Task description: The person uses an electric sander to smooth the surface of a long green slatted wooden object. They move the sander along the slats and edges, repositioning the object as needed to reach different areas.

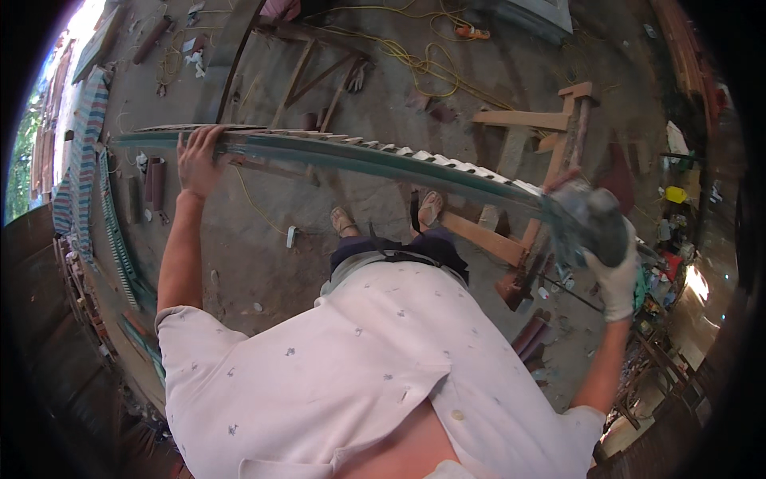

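Note:
A long green louvered shutter panel (359, 162), seen edge-on, spans the view in front of me, with pale slats along its far side. My bare left hand (199, 164) is closed over the panel's edge near its left end. At the right end, my right hand (616, 279), in a white work glove, grips a dark, rounded power tool that looks like a sander (604, 227). Motion blurs the tool, and it hides that end of the panel. Whether it touches the surface I cannot tell.
A wooden trestle (550, 176) stands at the right, by the panel's end. A yellow cord (431, 68) lies in loops on the far floor. Another green slatted piece (116, 231) leans at the left, near a striped tarp (80, 160). Clutter lines the right side.

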